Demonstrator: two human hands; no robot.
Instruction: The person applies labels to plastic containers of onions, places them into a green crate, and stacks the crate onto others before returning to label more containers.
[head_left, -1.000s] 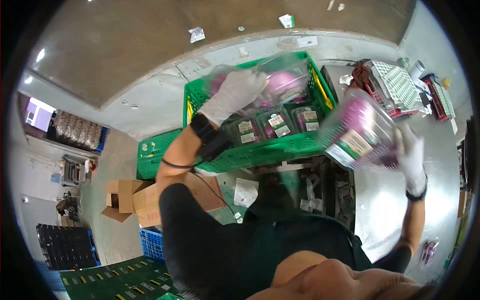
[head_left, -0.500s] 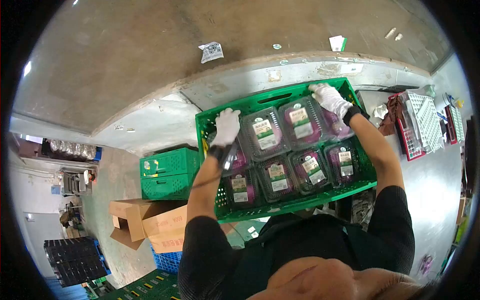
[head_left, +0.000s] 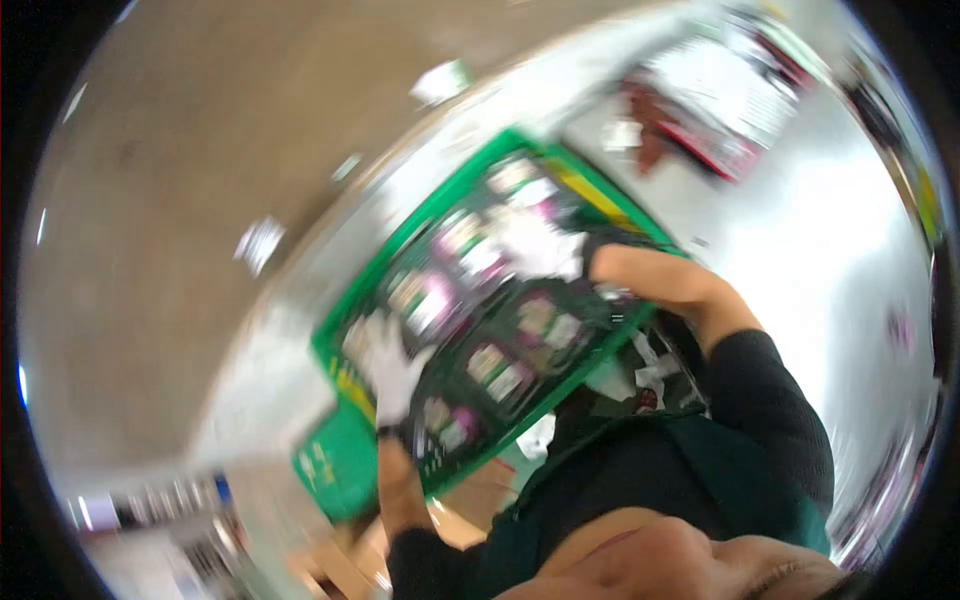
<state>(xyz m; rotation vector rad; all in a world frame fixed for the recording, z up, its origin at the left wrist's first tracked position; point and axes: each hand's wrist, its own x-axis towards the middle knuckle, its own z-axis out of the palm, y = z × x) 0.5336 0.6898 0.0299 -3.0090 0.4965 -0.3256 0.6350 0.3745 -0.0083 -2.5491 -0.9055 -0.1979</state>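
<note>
A green plastic crate (head_left: pixel 415 232) holds several clear plastic boxes with purple contents and white-green labels, laid in two rows. My left hand (head_left: pixel 390 368), in a white glove, rests over a clear plastic box (head_left: pixel 356 338) at the crate's left end, fingers and thumb apart. My right hand (head_left: pixel 540 243), also gloved in white, is over the right part of the crate, near a labelled box (head_left: pixel 468 243) in the back row. Motion smears its fingers, so its grip cannot be made out. In the front row, another box (head_left: pixel 498 375) lies between my two arms.
On the metal table (head_left: pixel 840 240) to the right are white grid-like trays (head_left: pixel 722 88) and a red-edged item (head_left: pixel 712 150). Another green crate (head_left: pixel 338 462) stands lower left, with cardboard (head_left: pixel 455 535) near it. Paper scraps (head_left: pixel 262 243) lie on the brown surface beyond.
The view has turned, and the crate now appears slanted. My right hand has come from the crate's far rim to over the boxes. My left hand stays at the left end, its fingers more spread.
</note>
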